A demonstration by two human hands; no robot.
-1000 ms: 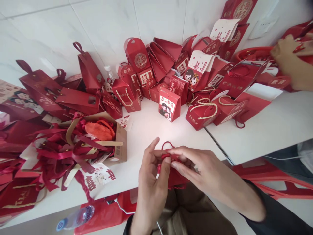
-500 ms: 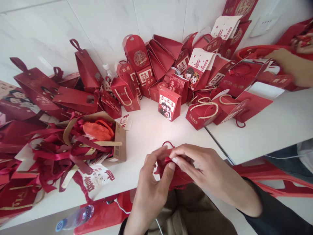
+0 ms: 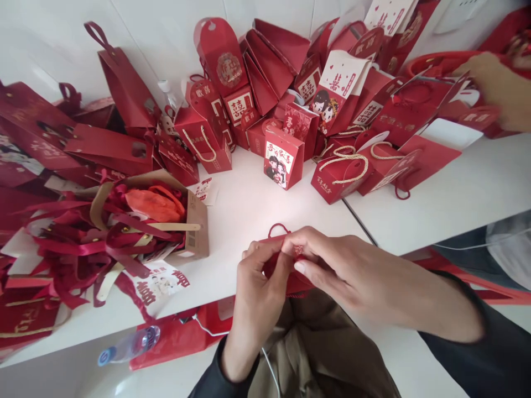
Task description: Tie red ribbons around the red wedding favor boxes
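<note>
At the table's front edge, my left hand [image 3: 263, 284] is closed on the left side of a red box [image 3: 296, 283] with a thin red cord loop at its far side. My right hand [image 3: 332, 265] pinches at the top of the same box, its fingertips meeting those of my left hand. The fingers cover much of the box, and a small patch of gold print shows between them. Beyond my hands, a small red box with a cartoon couple [image 3: 284, 159] stands upright on the white table [image 3: 240, 213].
Many red gift boxes [image 3: 199, 132] line the wall. A cardboard box [image 3: 197, 232] full of red ribbons stands at the left, beside a printed card [image 3: 161, 284]. A water bottle [image 3: 129, 345] lies below the table edge. Another person's arm [image 3: 498, 91] reaches in at the right.
My fingertips have drawn together over the box, hiding the red piece that showed between them. The view has shifted, so the boxes along the wall appear higher.
</note>
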